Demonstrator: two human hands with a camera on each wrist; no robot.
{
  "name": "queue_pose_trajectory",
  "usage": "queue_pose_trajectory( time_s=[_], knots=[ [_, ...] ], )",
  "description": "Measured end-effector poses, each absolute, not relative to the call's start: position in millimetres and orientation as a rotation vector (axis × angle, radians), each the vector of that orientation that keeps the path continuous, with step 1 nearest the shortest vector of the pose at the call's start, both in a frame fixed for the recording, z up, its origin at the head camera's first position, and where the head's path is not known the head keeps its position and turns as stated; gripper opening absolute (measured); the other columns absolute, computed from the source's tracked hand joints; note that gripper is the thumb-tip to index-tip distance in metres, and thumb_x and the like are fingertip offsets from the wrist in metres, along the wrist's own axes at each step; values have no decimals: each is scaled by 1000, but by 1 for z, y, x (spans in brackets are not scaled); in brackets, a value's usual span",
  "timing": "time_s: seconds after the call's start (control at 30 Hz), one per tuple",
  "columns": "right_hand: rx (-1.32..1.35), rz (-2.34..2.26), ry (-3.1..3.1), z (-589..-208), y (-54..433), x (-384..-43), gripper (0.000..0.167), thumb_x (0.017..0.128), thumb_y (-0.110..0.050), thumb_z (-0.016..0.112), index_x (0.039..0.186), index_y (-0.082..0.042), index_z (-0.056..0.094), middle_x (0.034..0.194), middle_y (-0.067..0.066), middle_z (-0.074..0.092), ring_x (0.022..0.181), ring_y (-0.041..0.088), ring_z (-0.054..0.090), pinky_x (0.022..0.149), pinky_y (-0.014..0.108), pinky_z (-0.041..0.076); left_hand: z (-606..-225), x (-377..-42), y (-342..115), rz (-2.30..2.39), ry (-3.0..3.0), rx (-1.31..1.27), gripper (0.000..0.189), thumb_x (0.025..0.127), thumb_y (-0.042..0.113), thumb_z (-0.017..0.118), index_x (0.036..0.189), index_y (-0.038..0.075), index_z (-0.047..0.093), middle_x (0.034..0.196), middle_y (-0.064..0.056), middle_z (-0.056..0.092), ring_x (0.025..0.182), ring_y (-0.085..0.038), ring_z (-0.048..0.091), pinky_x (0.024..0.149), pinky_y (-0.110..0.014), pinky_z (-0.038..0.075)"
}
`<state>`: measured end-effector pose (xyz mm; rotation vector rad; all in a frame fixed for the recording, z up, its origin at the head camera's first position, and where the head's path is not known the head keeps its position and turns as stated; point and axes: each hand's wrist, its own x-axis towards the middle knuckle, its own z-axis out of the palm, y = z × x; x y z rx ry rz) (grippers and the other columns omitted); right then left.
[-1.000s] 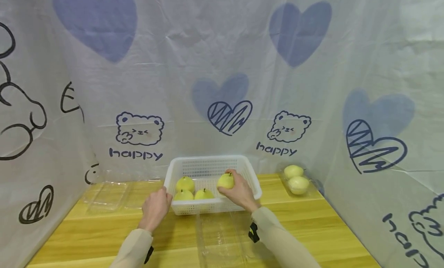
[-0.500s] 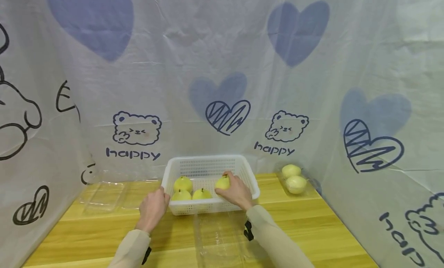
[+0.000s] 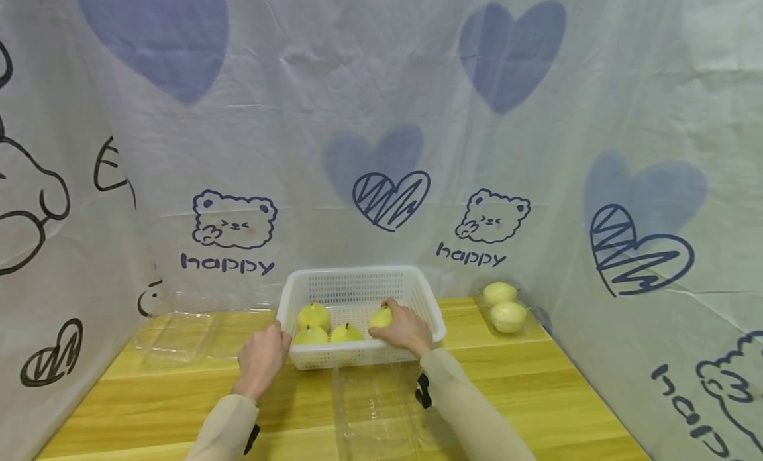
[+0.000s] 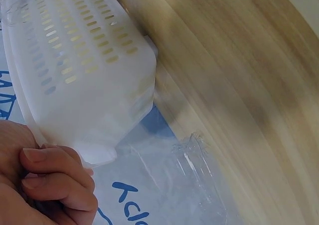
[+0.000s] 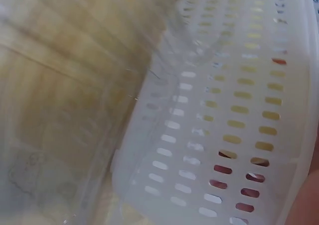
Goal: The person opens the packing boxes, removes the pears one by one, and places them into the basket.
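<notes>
A white perforated plastic basket [image 3: 357, 272] stands near the back of the wooden table. Its left front corner is gripped by my left hand [image 3: 261, 360], whose curled fingers [image 4: 60, 185] show at the rim in the left wrist view. Inside the basket, my right hand [image 3: 407, 328] holds a round yellow-green pear [image 3: 380, 317] from above, toward the right side. Three more pears [image 3: 313, 315] sit together at the basket's left. The right wrist view mostly shows the basket's slotted front wall [image 5: 189, 150]; the held pear appears there only as colour through the slots.
An open clear plastic clamshell box [image 3: 372, 408] lies right in front of the basket. Another clear box [image 3: 181, 335] lies at the back left. At the back right, a clear box holds two pale yellow fruits [image 3: 508, 316]. A printed curtain [image 3: 310, 150] encloses the table.
My right hand has lowered slightly into the basket with the pear. The left hand keeps its grip on the rim. The head view has shifted a little.
</notes>
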<state>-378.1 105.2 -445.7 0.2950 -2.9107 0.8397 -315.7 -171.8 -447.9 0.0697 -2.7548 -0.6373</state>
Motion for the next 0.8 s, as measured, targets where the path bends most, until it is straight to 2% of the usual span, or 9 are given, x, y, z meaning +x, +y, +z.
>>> queue_pose_trajectory(
  time_s=[0.13, 0.33, 0.6, 0.8],
  knots=[
    [310, 873, -2965, -444, 108, -382, 65, 74, -44, 77, 128, -17, 54, 84, -1, 60, 68, 17, 53, 57, 30, 42, -448, -316, -172, -632, -2751, 68, 22, 93, 15, 50, 99, -4, 59, 69, -14, 57, 52, -23, 50, 39, -30, 36],
    [399, 990, -3022, -442, 111, -387, 54, 75, -36, 79, 119, -15, 56, 88, 0, 62, 74, 17, 56, 64, 31, 46, -448, -316, -171, -617, -2752, 74, 21, 94, 15, 50, 98, -3, 59, 67, -13, 56, 51, -22, 50, 39, -30, 36],
    [511, 1000, -3135, -442, 112, -397, 52, 79, -37, 78, 123, -14, 60, 121, 7, 63, 95, 19, 57, 83, 40, 50, -447, -315, -171, -619, -2764, 97, 21, 93, 15, 51, 96, -4, 59, 68, -13, 56, 52, -23, 50, 40, -31, 37],
    [529, 991, -3199, -441, 113, -400, 50, 84, -36, 75, 127, -15, 60, 133, 9, 58, 110, 24, 57, 94, 45, 48, -446, -317, -170, -631, -2784, 110, 19, 93, 15, 52, 93, -3, 59, 67, -12, 55, 53, -23, 50, 41, -32, 38]
  ],
)
